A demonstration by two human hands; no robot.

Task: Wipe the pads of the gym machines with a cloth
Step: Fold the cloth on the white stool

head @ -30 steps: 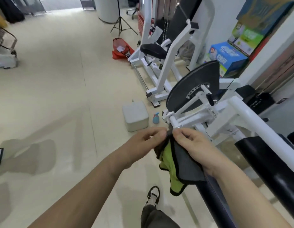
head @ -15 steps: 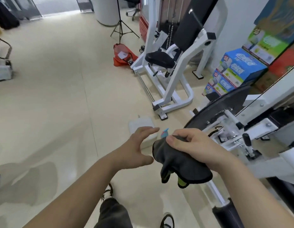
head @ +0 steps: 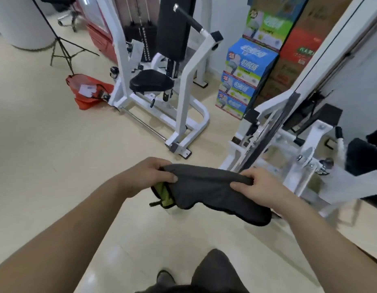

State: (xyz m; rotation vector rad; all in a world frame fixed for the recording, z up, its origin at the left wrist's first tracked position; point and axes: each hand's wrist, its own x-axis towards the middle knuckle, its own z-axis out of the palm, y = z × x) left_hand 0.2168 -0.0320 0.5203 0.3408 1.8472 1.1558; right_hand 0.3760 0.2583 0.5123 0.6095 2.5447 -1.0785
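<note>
Well beyond cloth [head: 206, 187], cartons [head: 246, 60] (contents unseen)

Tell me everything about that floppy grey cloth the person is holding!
The dark grey cloth looks soft and fuzzy, like microfibre, with a lime-green underside peeking out at its left end and a black stitched edge. It is pulled out wide in the air above the cream floor, its lower edge sagging. The left hand grips one end and the right hand pinches the other.
</note>
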